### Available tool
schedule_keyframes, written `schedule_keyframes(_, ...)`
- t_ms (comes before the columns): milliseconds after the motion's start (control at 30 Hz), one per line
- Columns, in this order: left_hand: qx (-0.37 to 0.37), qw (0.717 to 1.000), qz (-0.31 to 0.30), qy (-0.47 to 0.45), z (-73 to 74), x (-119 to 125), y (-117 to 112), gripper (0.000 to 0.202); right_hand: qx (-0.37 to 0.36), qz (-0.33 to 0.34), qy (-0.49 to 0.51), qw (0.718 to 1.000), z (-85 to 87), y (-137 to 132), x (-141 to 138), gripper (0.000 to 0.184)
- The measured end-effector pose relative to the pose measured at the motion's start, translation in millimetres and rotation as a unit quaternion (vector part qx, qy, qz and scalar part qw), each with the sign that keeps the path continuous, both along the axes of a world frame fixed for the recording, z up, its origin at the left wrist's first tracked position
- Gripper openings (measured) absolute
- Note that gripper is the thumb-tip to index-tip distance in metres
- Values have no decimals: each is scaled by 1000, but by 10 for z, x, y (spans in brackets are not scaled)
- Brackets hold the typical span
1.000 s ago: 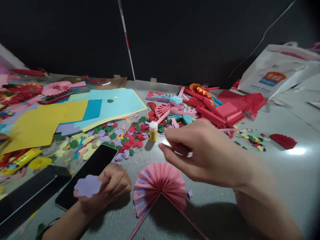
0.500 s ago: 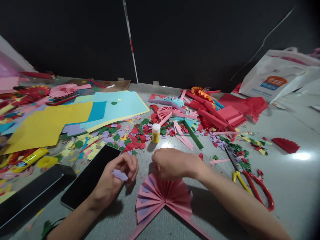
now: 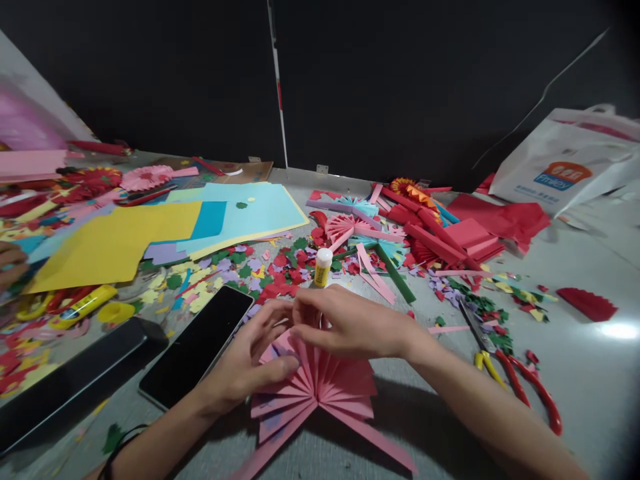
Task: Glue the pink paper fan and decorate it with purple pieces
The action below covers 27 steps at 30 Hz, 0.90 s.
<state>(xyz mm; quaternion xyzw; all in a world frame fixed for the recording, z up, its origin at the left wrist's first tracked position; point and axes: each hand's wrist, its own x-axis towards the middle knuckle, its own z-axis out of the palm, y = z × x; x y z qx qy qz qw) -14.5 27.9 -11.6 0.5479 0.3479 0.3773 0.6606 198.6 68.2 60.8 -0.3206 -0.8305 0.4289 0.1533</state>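
A pleated pink paper fan (image 3: 345,387), with purple patches on its left pleats, lies spread before me. My left hand (image 3: 250,360) is closed at its upper left edge, thumb lying across the pleats and fingers curled at the rim. Touching those fingers, my right hand (image 3: 350,323) bends over the fan's upper edge with its fingers pinched together. Whatever lies between the right fingertips is hidden. Just beyond the hands stands a glue stick (image 3: 323,268) with a white cap. A dark phone (image 3: 200,347) rests left of my left hand.
Scissors (image 3: 500,360) with red and yellow handles lie right of my right forearm. A long black box (image 3: 80,387) is at left. Beyond are yellow sheets (image 3: 115,233), scattered paper cutouts (image 3: 280,273), folded red paper (image 3: 450,240) and a white bag (image 3: 560,167). Another person's hand (image 3: 11,263) shows at far left.
My left hand has moved right and up onto the fan, meeting my right hand. The purple paper piece in its palm no longer shows there. The view has shifted slightly left.
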Motion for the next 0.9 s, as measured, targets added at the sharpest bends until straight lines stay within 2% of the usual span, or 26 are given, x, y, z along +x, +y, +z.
schedule_keyframes(167,-5,999,-42,-7,17,16,-1,27,-6,-22,-5,1000,-26,-13,-8,15)
schedule_keyframes(333,-13,998,-49,-32,15,44,7,19,3,-33,-19,999,-57,-37,-25,23)
schedule_keyframes(467,-15,1000,-16,-3,-22,22,17,22,-36,-48,13,998,-66,-20,-53,21)
schedule_keyframes(567,-25,1000,13,13,-38,4,21,24,-50,-87,20,995,-67,-20,-87,21)
schedule_keyframes(700,-23,999,23,18,-31,7,22,26,-21,-137,-4,990,-114,-55,-129,19)
schedule_keyframes(900,2,999,34,38,-54,3,25,29,27,-164,-18,986,-287,-108,-177,18)
